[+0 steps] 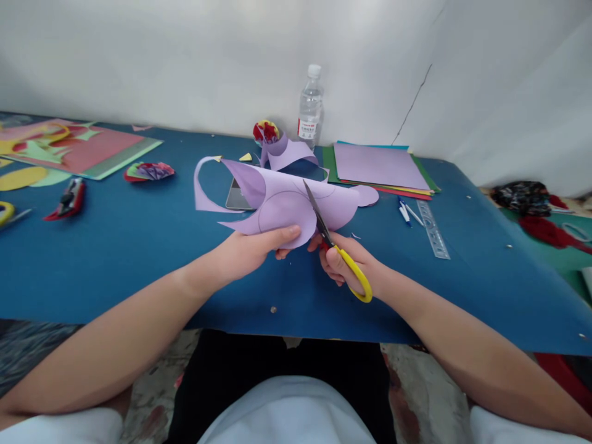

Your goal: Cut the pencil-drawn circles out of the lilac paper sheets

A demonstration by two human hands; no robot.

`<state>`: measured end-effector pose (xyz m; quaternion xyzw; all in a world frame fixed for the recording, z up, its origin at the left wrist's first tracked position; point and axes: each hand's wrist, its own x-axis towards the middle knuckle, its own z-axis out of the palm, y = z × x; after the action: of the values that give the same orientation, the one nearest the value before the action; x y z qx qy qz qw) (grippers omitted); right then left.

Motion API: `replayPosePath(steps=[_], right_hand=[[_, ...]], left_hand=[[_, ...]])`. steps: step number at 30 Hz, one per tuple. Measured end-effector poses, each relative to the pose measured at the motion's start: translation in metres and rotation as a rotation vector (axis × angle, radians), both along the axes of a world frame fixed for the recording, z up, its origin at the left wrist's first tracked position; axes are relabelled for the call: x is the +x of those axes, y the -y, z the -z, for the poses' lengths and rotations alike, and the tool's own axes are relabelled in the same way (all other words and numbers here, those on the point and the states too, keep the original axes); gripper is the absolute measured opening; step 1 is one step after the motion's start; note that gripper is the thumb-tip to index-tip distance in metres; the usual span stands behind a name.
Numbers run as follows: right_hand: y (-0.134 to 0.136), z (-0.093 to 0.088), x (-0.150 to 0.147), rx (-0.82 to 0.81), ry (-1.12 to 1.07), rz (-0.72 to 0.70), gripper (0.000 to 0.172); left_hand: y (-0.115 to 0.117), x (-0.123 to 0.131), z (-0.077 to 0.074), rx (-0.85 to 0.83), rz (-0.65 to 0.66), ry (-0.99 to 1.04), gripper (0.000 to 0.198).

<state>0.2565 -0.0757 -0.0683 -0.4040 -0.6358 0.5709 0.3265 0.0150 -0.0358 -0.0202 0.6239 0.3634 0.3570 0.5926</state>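
Observation:
My left hand point(259, 250) pinches the near edge of a curled sheet of purple paper point(289, 216), thumb on top. Drawn circle outlines show on the sheet, and part of its edge is cut in curves. My right hand point(346, 262) grips a pair of yellow-handled scissors point(354, 271), whose dark blades point up and left across the paper between the two hands. A cut purple disc point(369, 195) lies just right of the sheet. Purple offcuts point(291, 153) lie behind it, and a curved purple strip hangs at its left. A dark flat object point(237, 198) is partly hidden underneath.
A water bottle point(311, 111) stands by the wall near a paper flower point(266, 131). Coloured sheets point(382, 165), pens point(404, 211) and a clear ruler point(433, 230) lie right. Leftward are another folded paper flower point(148, 172), a red stapler point(67, 199) and more scissors point(7, 213).

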Motion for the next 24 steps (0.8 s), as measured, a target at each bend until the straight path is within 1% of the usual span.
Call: replayPosePath(steps=[6,12,18,24], right_hand=[[-0.0006,-0.0005,0.0014,0.036,0.016,0.019,0.082],[-0.0002,-0.0004,0.0036,0.042,0.043,0.037,0.08],[-0.0004,-0.0004,0.0032,0.055,0.053,0.038,0.081],[-0.0007,-0.0024,0.0036,0.113,0.062,0.026,0.073]], left_hand=[[-0.0016,-0.0025,-0.0001,0.038,0.013,-0.024,0.04],[-0.0032,-0.0051,-0.0021,0.088,-0.059,-0.08,0.046],[-0.0023,-0.0025,-0.0047,0.065,-0.092,-0.069,0.042],[-0.0012,-0.0027,-0.0075,0.069,-0.109,-0.068,0.044]])
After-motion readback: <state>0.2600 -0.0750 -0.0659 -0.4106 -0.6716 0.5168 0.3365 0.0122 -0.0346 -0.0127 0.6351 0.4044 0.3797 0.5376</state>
